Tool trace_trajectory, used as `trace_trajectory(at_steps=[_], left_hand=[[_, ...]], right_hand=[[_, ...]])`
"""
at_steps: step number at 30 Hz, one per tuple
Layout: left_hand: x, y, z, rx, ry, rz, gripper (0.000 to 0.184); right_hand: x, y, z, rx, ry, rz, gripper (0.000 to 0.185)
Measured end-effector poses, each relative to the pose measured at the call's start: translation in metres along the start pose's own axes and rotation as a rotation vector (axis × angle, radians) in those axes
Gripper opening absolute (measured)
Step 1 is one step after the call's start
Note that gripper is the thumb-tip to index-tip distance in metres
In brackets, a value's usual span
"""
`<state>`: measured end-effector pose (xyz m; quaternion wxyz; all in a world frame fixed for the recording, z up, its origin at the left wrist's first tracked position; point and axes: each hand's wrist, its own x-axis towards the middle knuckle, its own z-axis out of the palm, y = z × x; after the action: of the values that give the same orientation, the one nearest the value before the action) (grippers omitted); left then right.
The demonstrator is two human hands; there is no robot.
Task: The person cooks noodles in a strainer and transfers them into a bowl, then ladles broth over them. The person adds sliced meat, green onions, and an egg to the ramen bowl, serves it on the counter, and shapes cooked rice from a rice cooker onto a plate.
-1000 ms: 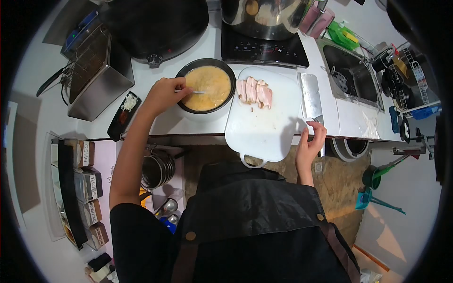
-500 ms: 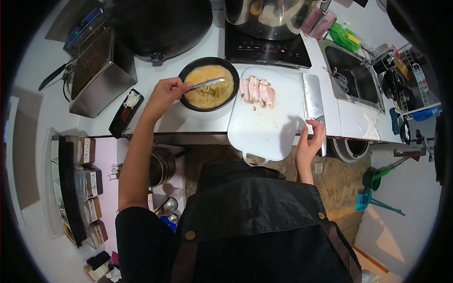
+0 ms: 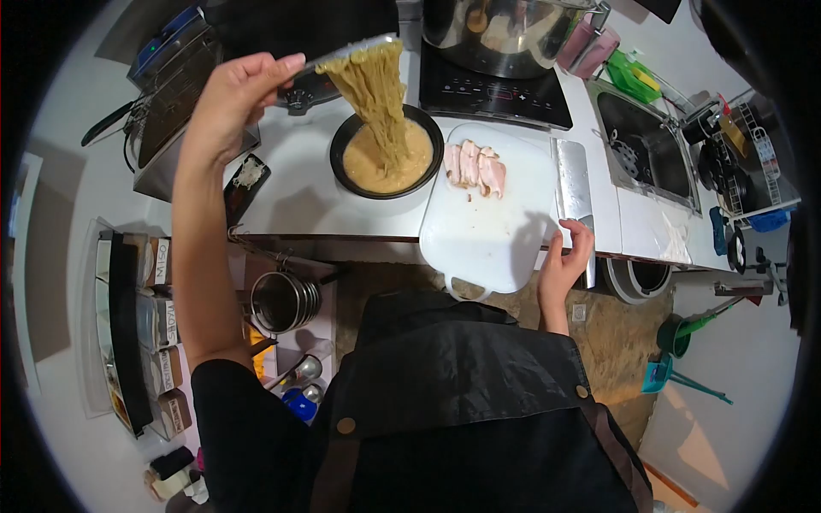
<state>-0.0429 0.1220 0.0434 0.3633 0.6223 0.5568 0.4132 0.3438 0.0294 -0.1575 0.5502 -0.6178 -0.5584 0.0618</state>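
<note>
My left hand (image 3: 235, 98) is raised above the counter, closed round a slim silver utensil (image 3: 393, 38). I cannot tell its exact kind. Noodles (image 3: 372, 85) drape over it in a long bundle, their lower ends still in the orange-brown soup (image 3: 402, 167) of a black bowl (image 3: 339, 171). To the bowl's right, slices of meat (image 3: 475, 167) lie on a white cutting board (image 3: 496, 235) that overhangs the counter edge. My right hand (image 3: 566, 267) hovers by the board's lower right side, fingers slightly bent and apart, holding nothing. A wide-bladed knife (image 3: 573, 179) lies beside the board.
A small black dish (image 3: 244, 201) with white shreds stands left of the bowl. Behind are an induction cooker (image 3: 496, 98) bearing a large steel pot (image 3: 513, 38). The sink (image 3: 641, 128) is at the right, labelled containers (image 3: 162, 321) at the lower left.
My left hand has risen and moved left, lifting the noodles out of the soup on the silver utensil. My right hand has hardly moved. The view has shifted slightly.
</note>
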Motion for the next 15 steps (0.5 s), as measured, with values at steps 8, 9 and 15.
trace_trajectory(at_steps=[8, 9, 15], left_hand=[[0.007, 0.042, -0.02, 0.026, 0.009, 0.082, 0.028], [0.008, 0.04, -0.022, 0.017, 0.006, 0.089, 0.028], [-0.003, 0.006, -0.002, 0.012, -0.03, 0.054, 0.03]], right_hand=[[0.001, 0.006, 0.002, 0.017, 0.017, 0.0, 0.014], [0.001, 0.006, 0.003, 0.028, 0.019, 0.001, 0.014], [-0.002, 0.009, 0.005, 0.023, 0.006, -0.003, 0.014]])
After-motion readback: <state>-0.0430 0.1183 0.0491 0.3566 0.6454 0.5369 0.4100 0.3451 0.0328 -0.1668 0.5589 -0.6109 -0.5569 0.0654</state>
